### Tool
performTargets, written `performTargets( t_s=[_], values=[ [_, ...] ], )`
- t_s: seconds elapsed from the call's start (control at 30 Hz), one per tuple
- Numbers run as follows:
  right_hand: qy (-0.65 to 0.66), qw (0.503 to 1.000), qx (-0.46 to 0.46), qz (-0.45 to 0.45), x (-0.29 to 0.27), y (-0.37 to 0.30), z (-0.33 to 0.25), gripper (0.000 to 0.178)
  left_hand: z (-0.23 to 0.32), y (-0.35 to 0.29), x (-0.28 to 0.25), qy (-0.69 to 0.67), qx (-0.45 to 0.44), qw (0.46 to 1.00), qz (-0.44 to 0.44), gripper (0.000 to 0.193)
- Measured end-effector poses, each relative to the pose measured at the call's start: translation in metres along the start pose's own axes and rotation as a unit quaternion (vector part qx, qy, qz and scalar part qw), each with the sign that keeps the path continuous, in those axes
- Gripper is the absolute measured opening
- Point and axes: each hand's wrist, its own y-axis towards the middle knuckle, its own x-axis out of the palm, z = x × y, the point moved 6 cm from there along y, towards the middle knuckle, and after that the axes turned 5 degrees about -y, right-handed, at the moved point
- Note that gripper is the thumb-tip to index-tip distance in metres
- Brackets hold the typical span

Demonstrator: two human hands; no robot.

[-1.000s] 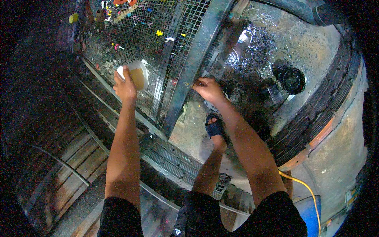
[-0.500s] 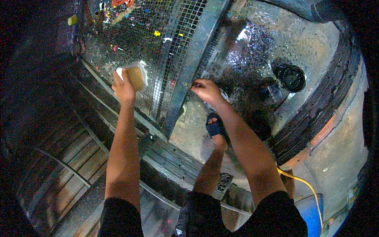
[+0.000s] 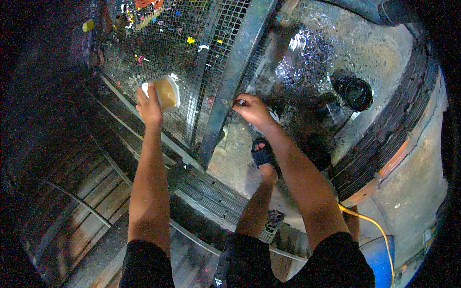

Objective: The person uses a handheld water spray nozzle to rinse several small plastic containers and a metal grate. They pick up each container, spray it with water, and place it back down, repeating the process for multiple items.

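Note:
My left hand is closed round a small white-rimmed plastic tub with amber-brown contents. The tub is held over a wire mesh screen, which is strewn with small yellow, white and pink scraps. Beside the screen's dark metal frame bar, my right hand has its fingers curled and pinched. Its fingertips are right at the bar's edge; whether they grip the bar or some small thing cannot be made out.
On the wet concrete floor stands a round black container. A dark ridged curb bounds the floor on the right. A yellow hose runs past a blue container. My sandalled foot is below the right hand.
The tub has turned slightly in my left hand, and its amber contents show more clearly. My right hand stays at the frame bar almost unmoved.

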Motion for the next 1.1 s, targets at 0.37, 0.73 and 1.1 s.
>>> performTargets(
  t_s=[0.37,0.73,1.1],
  values=[
    [0.017,0.999,0.018,-0.027,0.004,-0.001,-0.003,0.035,-0.006,0.015,-0.001,-0.014,0.109,0.994,-0.013,0.073],
    [-0.008,1.0,-0.027,-0.001,0.001,-0.007,-0.03,0.025,-0.026,0.027,-0.009,0.008,0.025,1.0,0.002,0.078],
    [0.046,0.998,-0.025,-0.021,0.006,0.001,-0.001,0.019,0.007,0.002,-0.005,0.01,0.068,0.997,-0.022,0.081]
  ],
)
